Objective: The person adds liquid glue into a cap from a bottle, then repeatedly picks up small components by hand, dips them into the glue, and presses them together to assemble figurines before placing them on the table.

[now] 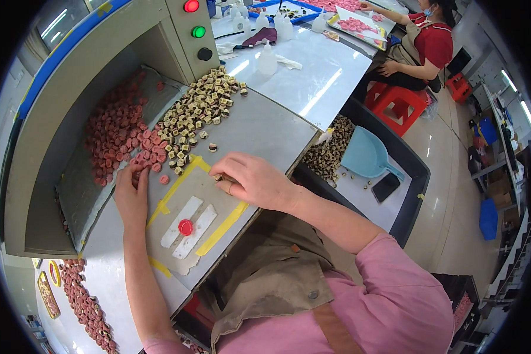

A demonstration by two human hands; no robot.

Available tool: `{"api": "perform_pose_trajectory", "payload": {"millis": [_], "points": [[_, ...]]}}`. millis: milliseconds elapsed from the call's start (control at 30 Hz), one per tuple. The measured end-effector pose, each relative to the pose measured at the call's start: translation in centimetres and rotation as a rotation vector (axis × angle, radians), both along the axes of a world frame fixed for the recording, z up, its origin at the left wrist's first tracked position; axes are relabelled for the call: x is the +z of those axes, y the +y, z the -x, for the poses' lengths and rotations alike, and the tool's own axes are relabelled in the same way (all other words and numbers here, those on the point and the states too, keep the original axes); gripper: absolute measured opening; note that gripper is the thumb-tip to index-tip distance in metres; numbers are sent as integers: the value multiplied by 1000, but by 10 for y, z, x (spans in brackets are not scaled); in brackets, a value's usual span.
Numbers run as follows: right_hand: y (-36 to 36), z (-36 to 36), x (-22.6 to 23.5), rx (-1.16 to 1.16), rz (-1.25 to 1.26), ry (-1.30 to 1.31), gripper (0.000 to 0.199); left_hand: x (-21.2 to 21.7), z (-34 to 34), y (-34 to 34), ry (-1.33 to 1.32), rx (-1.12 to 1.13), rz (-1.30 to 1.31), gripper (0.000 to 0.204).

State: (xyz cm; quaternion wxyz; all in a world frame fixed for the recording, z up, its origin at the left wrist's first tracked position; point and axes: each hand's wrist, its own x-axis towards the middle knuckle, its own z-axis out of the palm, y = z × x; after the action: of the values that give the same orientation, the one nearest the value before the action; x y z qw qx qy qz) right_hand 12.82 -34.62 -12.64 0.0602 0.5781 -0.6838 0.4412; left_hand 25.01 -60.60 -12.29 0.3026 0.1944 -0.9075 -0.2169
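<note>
My left hand [132,194] is at the near edge of a heap of small round pink pieces [115,127], its fingers curled together against them. Whatever sits between those fingertips is mostly hidden. Over the taped area of the table, my right hand [253,180] pinches a small cream-and-dark piece, largely covered by the fingers. Below the hands, a red round piece [185,227] rests between two white strips [202,231] stuck to the table inside yellow tape [221,229]. Many small cream-and-dark blocks [197,106] are piled beside the pink heap.
A beige machine housing [35,147] arches over the pink heap. To the right stands a black bin [416,171] with loose blocks, a blue dustpan [366,152] and a phone [386,187]. White squeeze bottles [266,60] stand beyond. A co-worker [433,47] sits at the far table.
</note>
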Motion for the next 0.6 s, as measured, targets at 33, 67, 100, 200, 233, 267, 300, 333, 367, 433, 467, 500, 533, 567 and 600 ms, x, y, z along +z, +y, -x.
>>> {"api": "perform_pose_trajectory", "payload": {"millis": [33, 67, 100, 200, 233, 267, 300, 333, 367, 433, 467, 500, 533, 567, 600], "points": [[2, -2, 1, -37, 0, -91, 19, 0, 0, 2, -1, -5, 2, 17], [4, -4, 1, -73, 0, -183, 19, 2, 0, 4, 5, 3, -3, 16], [5, -3, 0, -78, 4, -182, 19, 4, 0, 6, 12, 12, -7, 15], [4, 0, -3, -82, 118, -169, 20, -1, -3, 2, 101, -29, 30, 18], [6, 0, -3, -57, 122, -112, 21, -3, -6, -1, 103, -37, 31, 18], [7, 0, -4, -32, 125, -55, 23, -6, -11, -3, 129, -18, 12, 20], [7, 1, -5, -43, 128, -50, 23, -7, -15, -5, 157, -2, -4, 21], [6, 2, -10, -18, 77, 3, 25, -7, -17, -4, 159, -16, -5, 21], [5, 3, -13, 8, 24, 55, 27, -3, -22, -3, 162, 21, -195, 21], [4, 3, -11, 15, 14, 94, 28, 8, -39, 3, 137, 57, -476, 23], [2, 3, -11, 36, 5, 134, 29, 9, -51, 3, 133, 58, -477, 23], [1, 2, -10, 39, 3, 132, 29, 8, -64, 4, 134, 55, -513, 24], [0, 3, -11, 38, 3, 138, 30, 8, -76, 5, 133, 49, -551, 26], [-1, 3, -12, 38, 3, 145, 31, 10, -89, 10, 129, 53, -555, 26], [0, 3, -10, 41, -1, 141, 31, 16, -103, 21, 98, 64, -583, 27]]}}
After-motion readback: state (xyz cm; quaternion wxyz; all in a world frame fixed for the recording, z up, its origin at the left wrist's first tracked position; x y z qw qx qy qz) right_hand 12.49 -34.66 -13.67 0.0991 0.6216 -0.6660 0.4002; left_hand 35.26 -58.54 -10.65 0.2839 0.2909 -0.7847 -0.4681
